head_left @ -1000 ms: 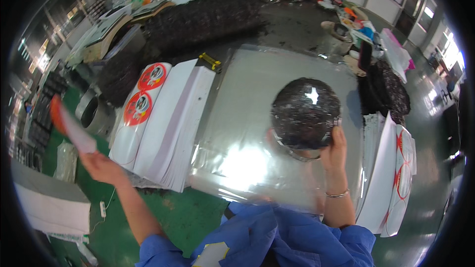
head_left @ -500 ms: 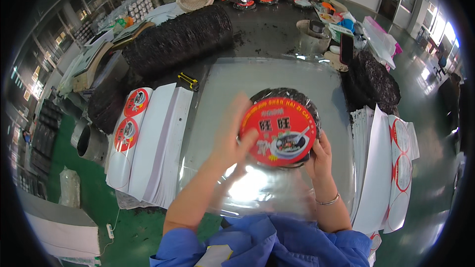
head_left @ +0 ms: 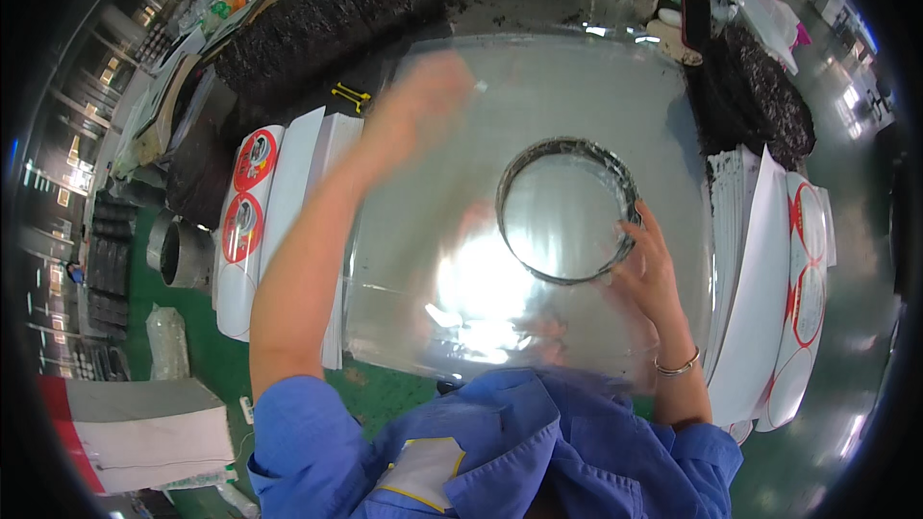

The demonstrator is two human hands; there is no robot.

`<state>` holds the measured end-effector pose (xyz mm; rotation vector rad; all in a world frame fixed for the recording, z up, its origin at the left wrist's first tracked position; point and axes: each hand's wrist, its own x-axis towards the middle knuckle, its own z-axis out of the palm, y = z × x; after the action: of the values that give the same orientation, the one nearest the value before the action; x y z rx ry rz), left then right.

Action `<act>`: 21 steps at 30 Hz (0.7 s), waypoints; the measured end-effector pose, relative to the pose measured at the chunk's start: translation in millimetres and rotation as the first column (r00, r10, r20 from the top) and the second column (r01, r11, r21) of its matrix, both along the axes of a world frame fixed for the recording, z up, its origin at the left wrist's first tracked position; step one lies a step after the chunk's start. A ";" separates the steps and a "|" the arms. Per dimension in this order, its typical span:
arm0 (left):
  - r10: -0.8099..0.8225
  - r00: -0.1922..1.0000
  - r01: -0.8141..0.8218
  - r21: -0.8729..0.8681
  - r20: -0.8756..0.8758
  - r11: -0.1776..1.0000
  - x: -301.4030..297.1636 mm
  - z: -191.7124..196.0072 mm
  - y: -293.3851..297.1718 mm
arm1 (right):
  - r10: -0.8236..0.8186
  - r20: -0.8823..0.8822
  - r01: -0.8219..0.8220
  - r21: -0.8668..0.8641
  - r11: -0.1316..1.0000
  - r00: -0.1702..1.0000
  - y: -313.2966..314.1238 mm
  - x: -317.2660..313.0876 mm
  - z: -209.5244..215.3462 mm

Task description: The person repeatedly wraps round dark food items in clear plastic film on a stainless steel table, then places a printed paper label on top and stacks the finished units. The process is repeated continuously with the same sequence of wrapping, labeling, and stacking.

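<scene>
A round dark metal ring (head_left: 623,171) is at the right of the clear plastic sheet on the table, and the sheet shows through its opening. My right hand (head_left: 649,255) grips the ring's right side, thumb and fingers against its wall. Up and to the left, above the sheet's far left part, my left hand (head_left: 423,101) is smeared by motion, so its fingers cannot be read. The plastic sheet (head_left: 423,259) is shiny and reflects bright light.
Label sheets with red circles (head_left: 242,226) lie on paper stacks at the left; more labels (head_left: 808,264) are at the right. Around the far side are a yellow cutter (head_left: 351,96), a long black roll (head_left: 327,24), a dark bundle (head_left: 755,91) and a phone (head_left: 695,19).
The round package with a red label has left my hands and is out of view. My left hand has swung up and left. The ring now shows in my right hand.
</scene>
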<state>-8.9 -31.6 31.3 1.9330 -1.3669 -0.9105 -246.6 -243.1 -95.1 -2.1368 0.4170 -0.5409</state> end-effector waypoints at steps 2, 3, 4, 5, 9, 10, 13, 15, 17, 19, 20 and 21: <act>-0.278 0.938 0.249 0.155 0.207 0.956 -20.0 -58.3 22.2 | 0.053 -0.086 -0.069 -0.187 0.980 0.995 6.4 -0.4 3.6; -0.328 0.913 0.361 -0.104 0.243 0.927 -39.3 -106.8 52.5 | 0.074 -0.082 -0.090 -0.217 0.972 0.994 7.7 -0.1 2.8; -0.346 0.811 0.378 0.028 0.471 0.925 -65.6 -110.1 66.6 | 0.071 -0.087 -0.091 -0.252 0.963 0.994 7.7 -1.1 -1.3; -0.314 0.820 0.353 0.010 0.479 0.936 -73.0 -122.9 78.4 | 0.058 -0.092 -0.081 -0.276 0.958 0.994 7.9 0.6 -5.9; -0.097 0.924 0.172 -0.174 0.369 0.970 -81.4 -160.1 95.7 | 0.019 -0.046 -0.034 -0.363 0.931 0.999 8.3 4.7 -11.7; -0.086 0.958 0.138 -0.178 0.274 0.974 -78.2 -159.9 95.1 | 0.013 -0.019 -0.019 -0.371 0.929 1.000 8.6 3.6 -11.8; -0.076 0.982 0.109 -0.194 0.174 0.975 -78.2 -151.4 92.8 | 0.053 0.011 -0.045 -0.368 0.929 0.999 1.4 -6.7 -10.4; -0.121 0.960 0.180 -0.222 0.254 0.958 -75.2 -153.3 91.5 | 0.116 0.074 -0.115 -0.022 0.993 0.990 9.4 -25.3 0.5; -0.212 0.968 0.209 0.034 0.135 0.977 -68.3 -132.8 80.1 | 0.170 0.166 -0.206 0.232 0.951 0.971 23.6 -45.6 13.3; -0.248 0.952 0.238 0.074 0.178 0.968 -72.1 -127.8 79.2 | 0.211 0.281 -0.308 0.370 0.877 0.936 42.5 -58.5 25.5; -0.230 0.929 0.242 -0.006 0.289 0.970 -83.6 -131.3 87.4 | 0.201 0.294 -0.299 0.345 0.890 0.935 45.0 -62.2 27.9; -0.206 0.894 0.255 -0.075 0.399 0.964 -92.9 -130.6 92.2 | 0.186 0.313 -0.290 0.326 0.900 0.931 44.5 -63.9 28.0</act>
<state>-101.9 60.6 -99.4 1.9484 -1.8700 -0.5385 -310.5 -198.5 -67.2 -1.6891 0.0827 -0.5578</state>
